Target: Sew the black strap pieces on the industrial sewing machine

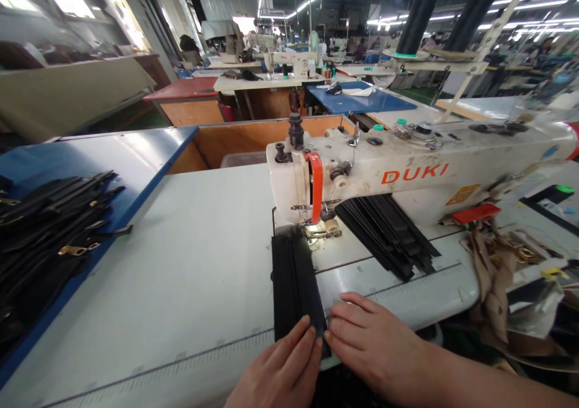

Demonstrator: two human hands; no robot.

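A long black strip of material, with a lengthwise line down its middle, lies flat on the sewing machine table. Its far end is beneath the needle area of a white sewing machine marked DUKI. At the near end, my left hand has its fingers together on the strip; its thumb is hidden. My right hand is closed at the strip's right edge, fingertips close to those of the left. Under the machine arm, to the right, a fanned stack of black strips lies on the table.
On a blue surface at left is a pile of black pieces with metal zipper pulls. Two black thread cones stand above the machine. At right are tan straps and a tray of metal parts. A printed ruler runs along the table's front.
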